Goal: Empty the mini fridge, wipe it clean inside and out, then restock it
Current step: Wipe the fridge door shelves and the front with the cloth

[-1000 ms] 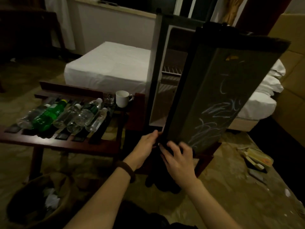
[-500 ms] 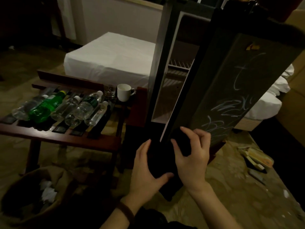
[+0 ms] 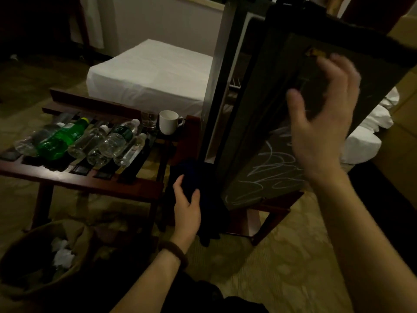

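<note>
While the dark mini fridge (image 3: 225, 71) stands with its chalk-scribbled black door (image 3: 266, 172) ajar, the right hand (image 3: 325, 123), blurred, spreads loose fingers against the door's upper face. Below and left of it, the left hand (image 3: 187, 208) grips a dark blue cloth (image 3: 194, 175). Clear and green plastic bottles (image 3: 90, 141) lie on the slatted wooden rack (image 3: 90, 179) further left.

mini fridge (image 3: 220, 71): upright, door (image 3: 270, 141) ajar, scribbled | bottles (image 3: 90, 141): lying on rack (image 3: 79, 179)
</note>
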Motion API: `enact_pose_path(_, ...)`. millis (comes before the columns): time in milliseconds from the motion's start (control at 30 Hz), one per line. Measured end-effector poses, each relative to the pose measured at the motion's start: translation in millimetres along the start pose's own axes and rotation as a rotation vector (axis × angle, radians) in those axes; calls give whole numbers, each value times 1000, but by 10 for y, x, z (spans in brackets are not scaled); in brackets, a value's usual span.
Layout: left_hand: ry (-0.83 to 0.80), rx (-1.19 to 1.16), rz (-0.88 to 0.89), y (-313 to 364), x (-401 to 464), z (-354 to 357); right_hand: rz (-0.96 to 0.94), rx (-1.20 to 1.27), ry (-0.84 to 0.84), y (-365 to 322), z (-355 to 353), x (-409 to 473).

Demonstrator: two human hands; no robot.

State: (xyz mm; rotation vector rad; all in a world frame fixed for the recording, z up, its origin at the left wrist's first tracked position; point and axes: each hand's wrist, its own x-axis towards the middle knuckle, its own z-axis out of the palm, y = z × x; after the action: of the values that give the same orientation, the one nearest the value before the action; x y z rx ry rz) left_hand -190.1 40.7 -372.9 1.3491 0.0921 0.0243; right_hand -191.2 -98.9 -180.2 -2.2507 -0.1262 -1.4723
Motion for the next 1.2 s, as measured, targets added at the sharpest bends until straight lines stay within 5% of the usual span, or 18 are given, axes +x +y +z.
enact_pose_path(100, -43, 27, -27, 7, 220, 131, -184, -221, -22, -114, 234, 141)
enact_pose_path(267, -49, 337, 110, -101, 536, 184, -639, -640, -468, -65, 709, -73)
enact_pose_path(533, -33, 230, -304, -494, 587, 26, -637, -697, -481, 143, 937, 9)
enact_pose_path(800, 108, 355, 285, 63, 606, 386, -629, -706, -472, 165, 1026, 37)
enact_pose_path(1033, 26, 426, -188, -567, 605, 100, -633, -746, -480, 155, 981, 30)
enact_pose_path(1200, -56, 358, -270, -405, 545, -21, -632, -702, -512, 165, 893, -48)
